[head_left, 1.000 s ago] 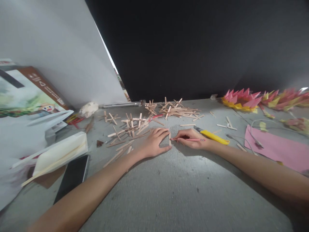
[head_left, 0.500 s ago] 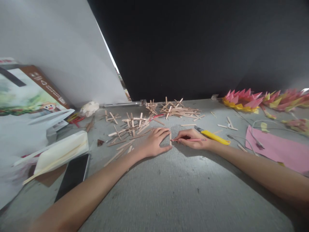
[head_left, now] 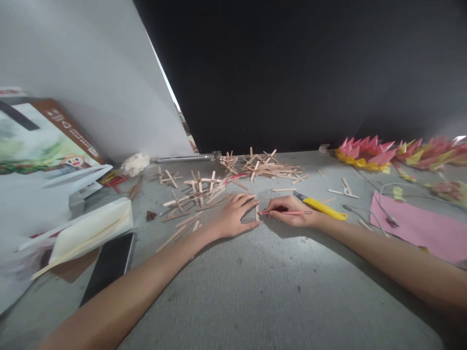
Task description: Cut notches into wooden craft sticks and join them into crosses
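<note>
A short wooden craft stick (head_left: 257, 212) lies upright in view on the grey table. My left hand (head_left: 236, 214) holds it down, with the fingers at its far end and the thumb at its near end. My right hand (head_left: 288, 210) is closed around a thin red pencil (head_left: 297, 212), whose tip meets the stick's right side. Just behind the right wrist lies a yellow utility knife (head_left: 324, 207). Beyond my left hand are several loose sticks (head_left: 189, 221) and crossed stick pieces (head_left: 200, 187).
A pile of sticks (head_left: 280, 169) lies at the back. To the right are pink paper (head_left: 416, 228), a white cable (head_left: 386, 214) and folded paper flowers (head_left: 368, 154). A phone (head_left: 108, 265), a notepad (head_left: 93, 233) and a printed box (head_left: 54, 136) are at left. A black panel (head_left: 284, 73) rises behind.
The view has shifted very slightly. Both hands stay in place, with the pencil tip still against the craft stick.
</note>
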### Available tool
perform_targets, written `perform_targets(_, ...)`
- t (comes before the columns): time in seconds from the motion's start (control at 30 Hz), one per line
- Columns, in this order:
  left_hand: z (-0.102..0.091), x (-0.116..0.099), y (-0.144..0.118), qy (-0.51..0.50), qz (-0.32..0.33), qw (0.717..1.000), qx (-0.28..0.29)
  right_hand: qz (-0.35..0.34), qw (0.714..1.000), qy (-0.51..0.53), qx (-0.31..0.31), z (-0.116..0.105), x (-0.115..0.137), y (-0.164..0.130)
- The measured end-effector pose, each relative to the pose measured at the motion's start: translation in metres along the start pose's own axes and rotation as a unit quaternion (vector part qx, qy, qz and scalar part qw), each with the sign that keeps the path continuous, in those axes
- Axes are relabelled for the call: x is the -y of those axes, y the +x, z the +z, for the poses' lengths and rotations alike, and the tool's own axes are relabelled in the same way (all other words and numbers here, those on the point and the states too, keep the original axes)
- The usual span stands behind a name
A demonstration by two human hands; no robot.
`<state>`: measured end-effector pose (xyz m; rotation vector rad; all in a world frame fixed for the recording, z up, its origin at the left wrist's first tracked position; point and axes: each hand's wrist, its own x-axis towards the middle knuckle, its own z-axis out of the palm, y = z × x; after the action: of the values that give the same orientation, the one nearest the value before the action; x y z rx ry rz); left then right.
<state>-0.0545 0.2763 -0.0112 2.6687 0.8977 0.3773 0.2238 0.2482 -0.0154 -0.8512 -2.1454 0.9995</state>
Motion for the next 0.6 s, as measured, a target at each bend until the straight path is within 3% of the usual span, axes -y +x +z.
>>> perform_targets(0.6, 0.0013, 0.0015, 0.0001, -0.004, 0.01, 1.0, -0.009, 0.019, 1.0, -0.016, -0.008, 0.002, -0.0029, -0.0001)
